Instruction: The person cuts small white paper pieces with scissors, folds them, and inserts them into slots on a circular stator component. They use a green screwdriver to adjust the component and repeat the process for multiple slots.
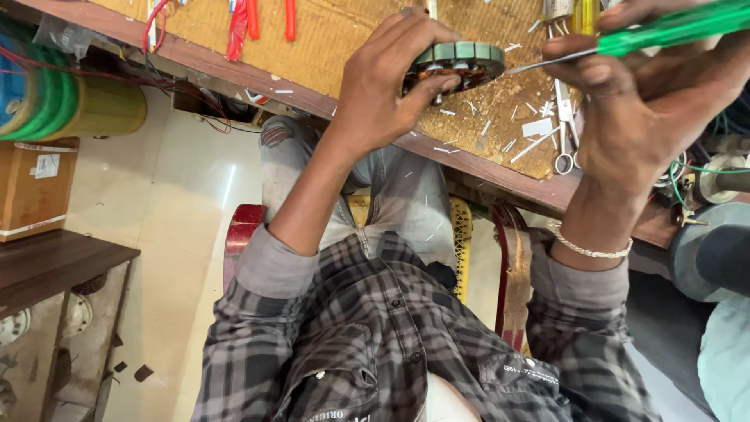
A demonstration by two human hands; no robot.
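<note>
Head view, looking steeply down the person's own chest and lap, with the workbench (328,47) running across the top of the frame. The left hand (387,86) grips a round motor stator (457,66) by its near side, fingers curled over the top and the thumb pressed beneath it; the stator, ringed with grey-green segments and showing copper windings inside, is held just above the bench's near edge. The right hand (637,117) is wrapped tight around a green-handled screwdriver (664,30), whose metal shaft points left with its tip touching the stator's right rim. A thin bracelet (591,250) circles the right wrist. Small white slips of paper (539,129) lie scattered over the bench surface beside a pair of scissors (564,141), close to the near edge under the right hand. Red-handled tools (250,19) rest toward the far side of the bench. Off the bench's left end sit large spools (47,98) in blue, green and yellow, and below them a brown cardboard box (31,184) with a small white label on its face stands on a dark wooden shelf (55,266). Green and white wires (691,168) tangle at the right edge.
</note>
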